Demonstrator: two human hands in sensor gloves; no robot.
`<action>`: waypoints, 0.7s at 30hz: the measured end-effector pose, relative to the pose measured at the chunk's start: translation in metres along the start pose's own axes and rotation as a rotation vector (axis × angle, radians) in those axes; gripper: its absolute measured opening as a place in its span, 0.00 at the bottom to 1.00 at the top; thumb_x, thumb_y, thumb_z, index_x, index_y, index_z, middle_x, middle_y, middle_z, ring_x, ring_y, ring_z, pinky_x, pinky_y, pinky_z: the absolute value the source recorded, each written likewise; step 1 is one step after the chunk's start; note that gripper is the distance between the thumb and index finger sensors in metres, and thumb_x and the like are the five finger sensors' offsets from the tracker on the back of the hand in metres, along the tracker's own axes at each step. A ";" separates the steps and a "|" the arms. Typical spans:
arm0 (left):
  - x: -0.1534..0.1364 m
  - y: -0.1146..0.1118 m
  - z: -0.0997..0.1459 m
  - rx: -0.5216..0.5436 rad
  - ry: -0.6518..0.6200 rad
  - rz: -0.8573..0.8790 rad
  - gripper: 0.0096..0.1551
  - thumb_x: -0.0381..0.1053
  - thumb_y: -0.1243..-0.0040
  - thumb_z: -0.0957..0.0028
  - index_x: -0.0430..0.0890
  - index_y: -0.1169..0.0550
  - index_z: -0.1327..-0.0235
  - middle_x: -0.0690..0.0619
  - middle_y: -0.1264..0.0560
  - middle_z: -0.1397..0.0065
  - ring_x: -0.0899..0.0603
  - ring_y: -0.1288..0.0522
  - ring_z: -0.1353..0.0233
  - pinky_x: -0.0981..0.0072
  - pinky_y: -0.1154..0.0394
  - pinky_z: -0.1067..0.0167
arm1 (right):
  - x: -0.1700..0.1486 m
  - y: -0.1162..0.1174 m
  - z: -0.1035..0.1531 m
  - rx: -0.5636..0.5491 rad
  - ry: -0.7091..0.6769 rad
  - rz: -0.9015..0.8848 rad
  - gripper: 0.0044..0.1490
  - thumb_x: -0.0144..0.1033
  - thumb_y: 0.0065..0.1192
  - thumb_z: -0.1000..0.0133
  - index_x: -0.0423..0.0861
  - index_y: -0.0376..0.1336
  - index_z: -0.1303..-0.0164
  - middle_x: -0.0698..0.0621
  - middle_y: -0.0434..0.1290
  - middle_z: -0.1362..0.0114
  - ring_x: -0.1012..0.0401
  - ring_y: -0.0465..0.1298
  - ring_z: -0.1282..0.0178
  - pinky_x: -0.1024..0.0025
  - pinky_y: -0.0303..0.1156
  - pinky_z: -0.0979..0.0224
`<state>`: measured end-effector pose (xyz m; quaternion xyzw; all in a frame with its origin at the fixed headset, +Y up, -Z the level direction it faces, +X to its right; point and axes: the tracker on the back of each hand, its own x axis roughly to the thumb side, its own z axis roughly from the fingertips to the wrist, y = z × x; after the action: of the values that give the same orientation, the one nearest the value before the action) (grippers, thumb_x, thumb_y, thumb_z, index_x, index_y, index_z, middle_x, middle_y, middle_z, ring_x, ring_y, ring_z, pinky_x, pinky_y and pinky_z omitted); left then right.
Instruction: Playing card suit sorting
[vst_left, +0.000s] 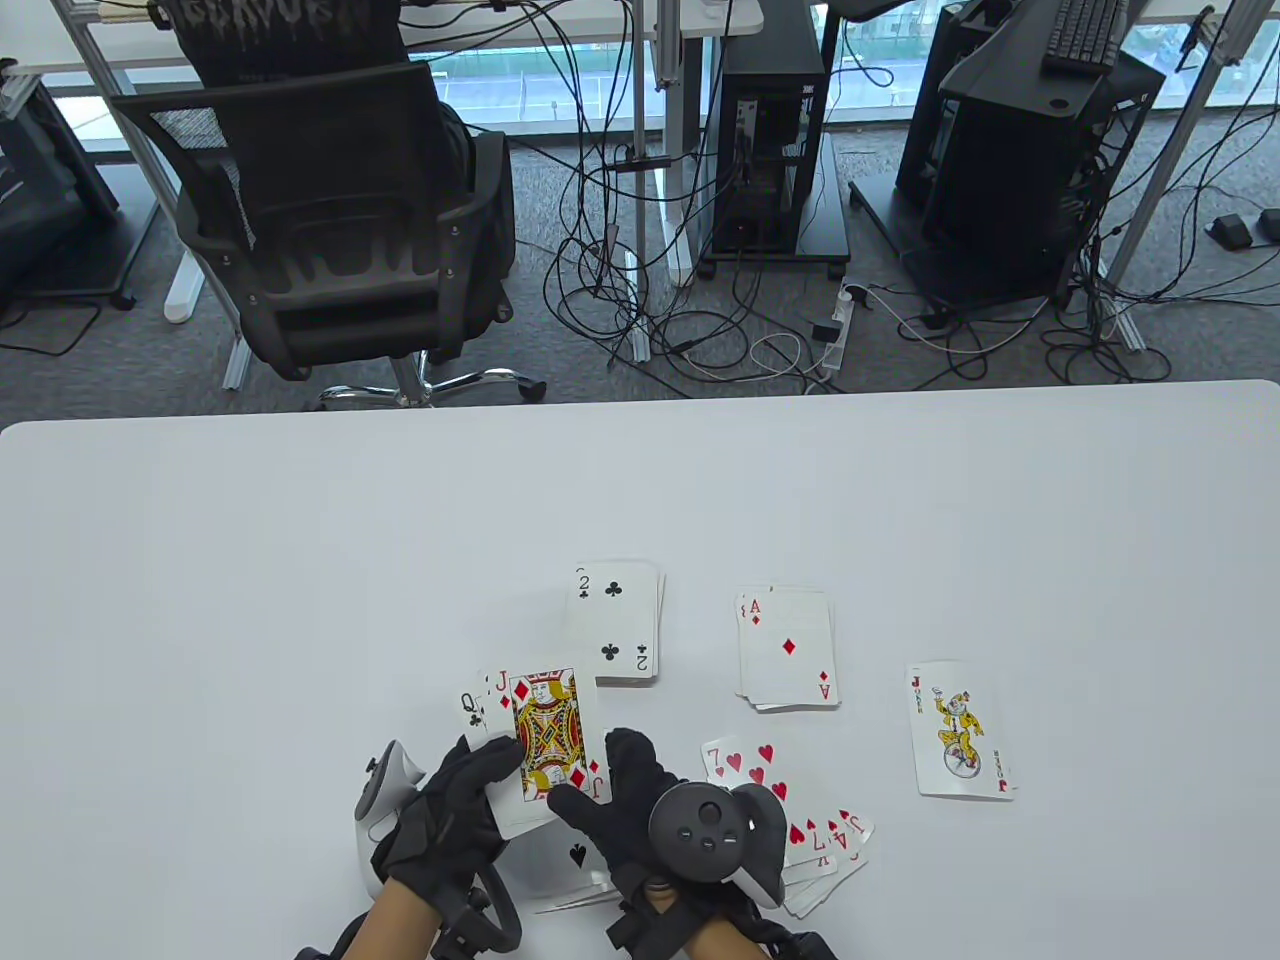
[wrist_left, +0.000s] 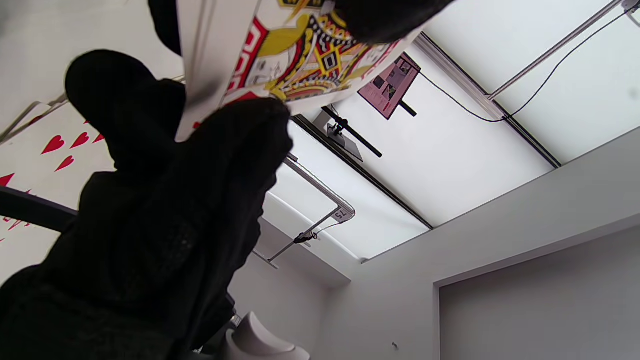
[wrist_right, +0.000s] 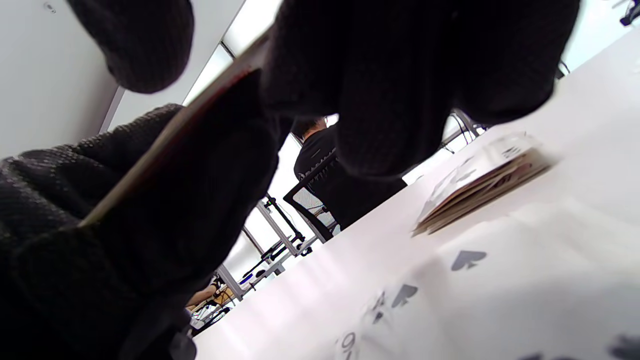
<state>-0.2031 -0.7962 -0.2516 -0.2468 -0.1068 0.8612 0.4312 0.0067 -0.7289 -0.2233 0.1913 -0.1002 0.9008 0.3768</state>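
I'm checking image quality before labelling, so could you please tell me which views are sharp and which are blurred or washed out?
Table view: evenly lit and sharp, the jack of diamonds and joker readable. Left wrist view: the jack's near edge is blurred, the bright ceiling washed out, the right hand a detail-less black mass. Right wrist view: close fingers out of focus, the spade cards beneath soft and pale.

Both gloves are black knit cloth, matt and slightly rough: the left hand (vst_left: 455, 810) and the right hand (vst_left: 625, 800) alike. The tracker (vst_left: 715, 835) on the right one is dark, smooth plastic with a faint sheen. The jack of diamonds (vst_left: 545, 740) is smooth, coated paper, as is the joker (vst_left: 960, 730). The table (vst_left: 250, 560) has a white, smooth, matt top. The chair (vst_left: 330, 200) behind has a black mesh back and a shiny metal base.
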 end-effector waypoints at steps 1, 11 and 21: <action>0.000 -0.001 0.000 -0.004 0.002 -0.002 0.27 0.53 0.52 0.33 0.55 0.43 0.23 0.55 0.37 0.21 0.46 0.29 0.26 0.52 0.32 0.29 | 0.000 -0.001 0.001 -0.021 -0.003 0.017 0.45 0.49 0.61 0.44 0.20 0.55 0.42 0.48 0.75 0.59 0.51 0.81 0.63 0.48 0.77 0.49; -0.002 -0.003 -0.001 -0.019 0.010 -0.013 0.27 0.53 0.52 0.33 0.56 0.43 0.23 0.55 0.36 0.22 0.46 0.28 0.26 0.53 0.32 0.29 | -0.003 -0.006 0.001 -0.080 0.021 -0.092 0.25 0.31 0.56 0.42 0.21 0.63 0.53 0.51 0.78 0.68 0.56 0.83 0.72 0.54 0.81 0.55; -0.001 -0.003 -0.001 -0.024 0.000 -0.029 0.26 0.52 0.52 0.33 0.56 0.43 0.24 0.56 0.36 0.22 0.46 0.28 0.26 0.53 0.32 0.29 | 0.002 -0.005 0.001 -0.090 -0.005 -0.040 0.34 0.39 0.62 0.45 0.22 0.60 0.49 0.52 0.77 0.65 0.56 0.83 0.68 0.53 0.80 0.53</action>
<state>-0.1999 -0.7957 -0.2511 -0.2503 -0.1207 0.8535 0.4408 0.0094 -0.7250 -0.2212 0.1783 -0.1376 0.8872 0.4026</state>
